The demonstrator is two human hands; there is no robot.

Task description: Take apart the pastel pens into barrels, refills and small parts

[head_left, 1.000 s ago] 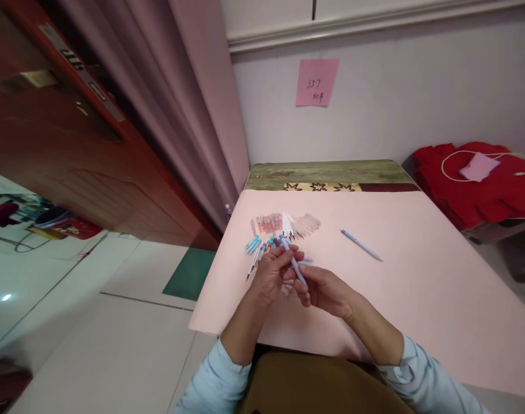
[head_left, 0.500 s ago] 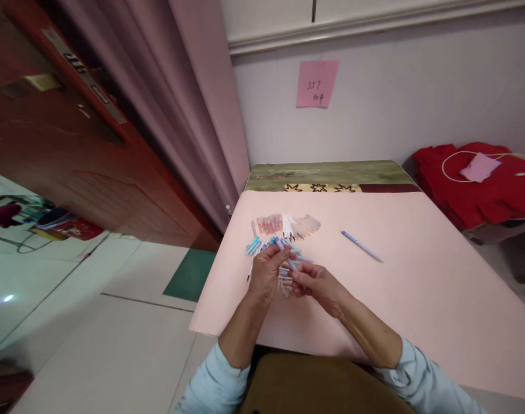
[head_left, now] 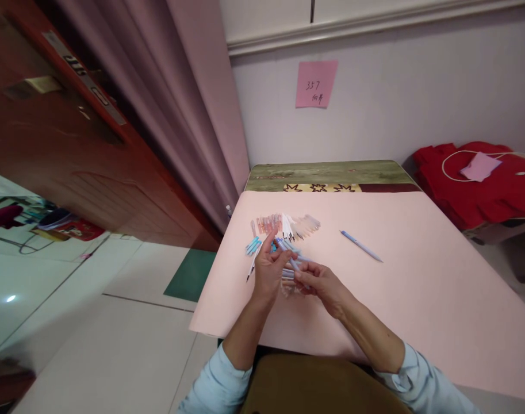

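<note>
Between my two hands is a light blue pen, slanting with its darker blue end up and to the left. My left hand pinches its upper part, with the index finger raised. My right hand is closed on its lower end. Around and beneath the hands lie pen parts: turquoise pieces, white refills with dark tips, clear-grey tubes and reddish tubes. My hands hide part of the pile. To the right, a whole blue pen lies alone.
Pale pink paper covers the table, its left edge beside the brown door. A red cloth with a white cable and pink note sits at the right. A pink note is stuck on the wall behind.
My left index finger has lifted away from the pen and points up. Both hands have shifted slightly to the right, with the pen still between them.
</note>
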